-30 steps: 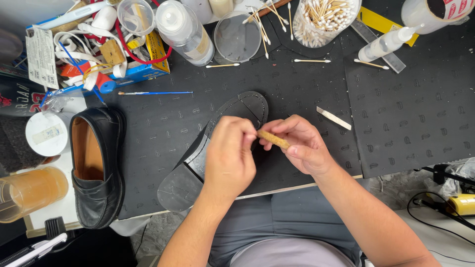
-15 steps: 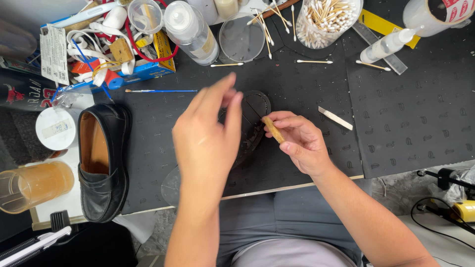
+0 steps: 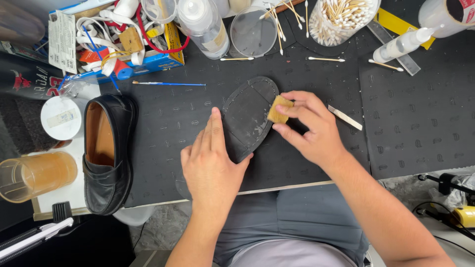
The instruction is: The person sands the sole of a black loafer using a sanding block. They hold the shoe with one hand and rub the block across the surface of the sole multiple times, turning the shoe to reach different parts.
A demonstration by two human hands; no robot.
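Left hand (image 3: 210, 165) now flat on the dark mat (image 3: 410, 123), palm down, fingers together, pressing the heel end of the upturned shoe (image 3: 247, 118); nothing gripped in it. Half a second back it was raised over the shoe, a second back both hands were pinched together on the small block. Reads as: fiddling with the block finished, shoe pinned sole-up, rubbing under way.

Right hand (image 3: 311, 128) clamped on tan block (image 3: 278, 109), thumb below, fingers over the top, block touching the sole near the toe's right edge. Whitish scuffs or residue on the sole beside it.

Heel of the shoe hidden under left palm; uppers out of sight. Block material hard to tell: sponge, crepe or abrasive.

Left on the surface: second black loafer (image 3: 106, 153) upright, opening up; amber plastic cup (image 3: 34, 175) near it; round white lid (image 3: 62, 117) just beyond.

Farther back: thin blue brush (image 3: 168, 83), clear round lid (image 3: 253, 33), squeeze bottle (image 3: 203, 22), jar of cotton swabs (image 3: 341, 20), loose swabs, white dropper bottle (image 3: 403, 43), cluttered blue box (image 3: 123, 44). Top row cut off by the frame edge. Small white strip (image 3: 345, 117) right of the hand, kind unclear.
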